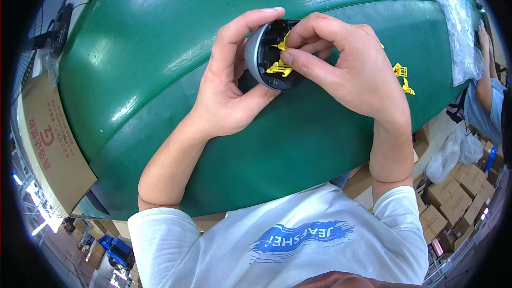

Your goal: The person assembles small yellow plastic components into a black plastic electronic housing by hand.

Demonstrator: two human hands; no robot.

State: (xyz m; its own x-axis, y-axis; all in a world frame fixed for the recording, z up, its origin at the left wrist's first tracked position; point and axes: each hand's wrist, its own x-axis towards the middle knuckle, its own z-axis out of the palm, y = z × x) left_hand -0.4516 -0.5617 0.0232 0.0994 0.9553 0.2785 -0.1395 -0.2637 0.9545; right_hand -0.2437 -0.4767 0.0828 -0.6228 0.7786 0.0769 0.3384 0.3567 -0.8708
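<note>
My left hand [230, 82] is wrapped round a rounded grey shell [256, 56] with a black interior, tilted so that its inside faces right. Inside the shell sits a yellow plastic part [279, 68]. The thumb and forefinger of my right hand [341, 56] pinch a yellow plastic piece [282, 44] at the shell's opening; its far end is hidden by my fingers. On the table right of my right hand lie loose yellow plastic pieces [400, 70].
A green mat [160, 37] covers the table. Clear plastic bags [454, 34] lie at its right edge, near another person's arm [484, 58]. A cardboard box [53, 141] stands at the left edge. Several cartons [453, 202] are stacked at lower right.
</note>
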